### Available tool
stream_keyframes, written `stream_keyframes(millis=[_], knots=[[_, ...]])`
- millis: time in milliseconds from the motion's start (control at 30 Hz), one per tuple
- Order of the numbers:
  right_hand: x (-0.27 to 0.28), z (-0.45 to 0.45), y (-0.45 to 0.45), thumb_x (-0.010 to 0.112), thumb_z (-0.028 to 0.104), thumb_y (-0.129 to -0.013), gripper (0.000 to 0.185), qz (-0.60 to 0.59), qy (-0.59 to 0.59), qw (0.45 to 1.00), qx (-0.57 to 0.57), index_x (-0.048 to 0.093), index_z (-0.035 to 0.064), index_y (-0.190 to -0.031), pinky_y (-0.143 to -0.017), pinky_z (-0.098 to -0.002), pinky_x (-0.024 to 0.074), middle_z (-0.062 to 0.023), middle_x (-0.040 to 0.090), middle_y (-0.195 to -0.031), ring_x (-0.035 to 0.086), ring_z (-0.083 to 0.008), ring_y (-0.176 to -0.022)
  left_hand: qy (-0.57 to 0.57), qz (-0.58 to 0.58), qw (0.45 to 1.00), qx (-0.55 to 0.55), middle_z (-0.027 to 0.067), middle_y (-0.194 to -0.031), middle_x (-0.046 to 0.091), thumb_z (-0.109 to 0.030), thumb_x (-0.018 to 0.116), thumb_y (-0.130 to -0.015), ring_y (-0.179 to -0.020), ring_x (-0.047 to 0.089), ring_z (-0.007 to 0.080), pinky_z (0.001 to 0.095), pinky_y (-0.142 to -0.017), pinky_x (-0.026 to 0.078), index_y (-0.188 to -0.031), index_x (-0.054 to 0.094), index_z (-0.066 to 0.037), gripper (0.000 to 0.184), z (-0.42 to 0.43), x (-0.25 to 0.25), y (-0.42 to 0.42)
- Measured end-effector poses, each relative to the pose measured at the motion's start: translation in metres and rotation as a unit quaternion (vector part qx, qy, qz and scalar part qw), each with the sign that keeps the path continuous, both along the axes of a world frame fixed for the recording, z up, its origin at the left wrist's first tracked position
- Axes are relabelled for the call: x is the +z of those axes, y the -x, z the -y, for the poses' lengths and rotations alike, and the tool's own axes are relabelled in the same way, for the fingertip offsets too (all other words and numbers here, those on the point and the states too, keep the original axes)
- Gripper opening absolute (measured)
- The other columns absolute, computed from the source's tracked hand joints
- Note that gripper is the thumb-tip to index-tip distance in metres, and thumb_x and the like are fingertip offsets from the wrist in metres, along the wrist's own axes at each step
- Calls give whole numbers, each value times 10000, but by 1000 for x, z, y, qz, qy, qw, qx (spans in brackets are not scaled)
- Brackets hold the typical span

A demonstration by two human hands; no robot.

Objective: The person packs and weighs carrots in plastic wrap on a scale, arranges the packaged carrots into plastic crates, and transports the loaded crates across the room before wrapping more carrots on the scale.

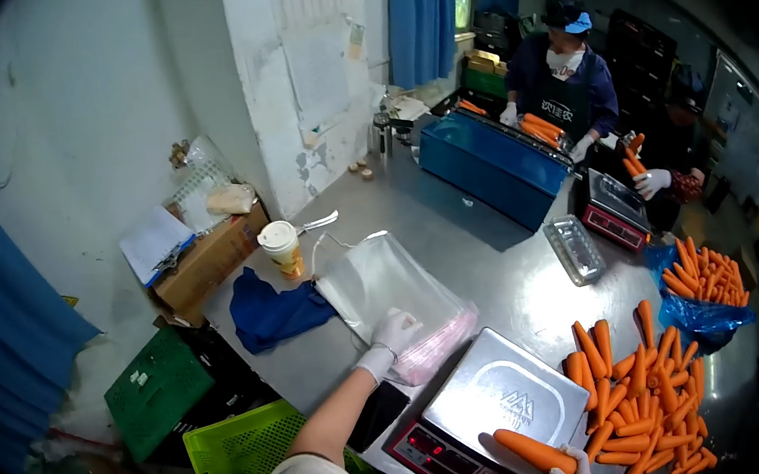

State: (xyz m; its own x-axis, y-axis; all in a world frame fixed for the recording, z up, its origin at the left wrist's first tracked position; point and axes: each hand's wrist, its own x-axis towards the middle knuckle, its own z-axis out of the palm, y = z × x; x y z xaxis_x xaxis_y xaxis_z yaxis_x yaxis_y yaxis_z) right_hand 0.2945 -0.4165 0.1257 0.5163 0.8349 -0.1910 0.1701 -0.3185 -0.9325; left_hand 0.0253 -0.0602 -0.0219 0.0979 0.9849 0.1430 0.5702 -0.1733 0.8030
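My left hand [394, 333], in a white glove, is at the near end of a stack of clear plastic bags [393, 277]. Its fingers are curled together on the top bag. My right hand [571, 472], gloved too, is closed around the thick end of a carrot [535, 452] at the bottom of the view. That carrot is over the near edge of a digital scale [510, 400] with a steel pan and a lit red display. Right of the scale lies a heap of loose carrots [642, 404].
A blue bag of carrots [703, 280], a clear plastic box [575, 250], a second scale [615, 205] and a blue bin [489, 168] stand beyond. A cup [281, 248] and blue cloth [275, 310] lie left. Co-workers [564, 89] handle carrots. A green crate [245, 454] is below.
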Motion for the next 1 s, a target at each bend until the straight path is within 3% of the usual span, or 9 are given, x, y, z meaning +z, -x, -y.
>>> stream_keyframes(millis=[67,167,433,500,600,633,800,933,1000], knots=[[17,-2,15,639,79,-764,370,14,-34,999,-19,542,-13,-1109,-880,-309,402,-111,579,-1033,528,-209,-962,-46,-184,978,-87,96,-824,626,-335,632,-766,-758,595,285,374,-681,458,-781,633,-71,264,-14,-32,9],[2,10,13,635,87,-760,369,32,-37,997,-61,538,0,-1105,-874,-302,396,-99,566,-1028,518,-204,-959,124,-175,967,-136,133,-824,623,-324,580,-772,-759,595,296,379,-691,461,-817,643,-90,246,-25,-21,8],[-22,25,5,655,137,-748,403,-15,-37,990,-132,539,46,-1124,-876,-295,385,-92,561,-1029,512,-187,-956,90,-95,990,-55,129,-800,617,-281,544,-812,-731,600,274,363,-654,466,-847,609,-67,226,-31,-11,17],[-12,15,9,673,156,-688,420,-113,-107,968,-199,505,25,-1051,-663,-239,439,-87,533,-948,549,-171,-839,79,-82,993,-12,87,-773,616,-232,556,-827,-709,601,216,330,-647,468,-870,583,-60,179,-41,-10,20],[-5,12,5,663,181,-699,443,-202,-118,945,-229,494,-1,-1065,-583,-251,446,-111,536,-927,548,-173,-719,198,431,880,-16,40,-723,590,-187,536,-862,-669,585,148,291,-599,458,-855,566,-51,140,-46,14,19],[-9,9,3,632,248,-710,484,-194,-123,941,-248,473,0,-1094,-453,-228,362,-105,530,-880,501,-148,-597,192,384,900,-76,22,-693,564,-172,528,-872,-637,563,127,277,-578,451,-835,561,-43,138,-22,51,0],[-7,4,-7,597,316,-767,508,-179,-177,929,-272,468,22,-1160,-510,-210,388,-76,526,-909,504,-115,-637,-45,-32,955,-290,82,-679,552,-194,570,-827,-624,548,237,326,-593,441,-784,549,-38,163,103,113,-93],[-22,26,-20,581,194,-789,405,-107,-188,949,-229,471,5,-1131,-550,-232,419,-85,530,-937,523,-139,-671,-172,-96,881,-430,140,-776,554,-183,561,-800,-749,546,309,384,-683,434,-774,552,-41,145,166,84,-134],[-26,41,-24,621,44,-759,326,7,-141,971,-193,534,15,-1072,-805,-275,446,-94,561,-1030,557,-184,-893,-132,-67,874,-463,143,-801,531,-180,536,-803,-775,525,322,428,-700,420,-764,547,-46,140,184,71,-144]])
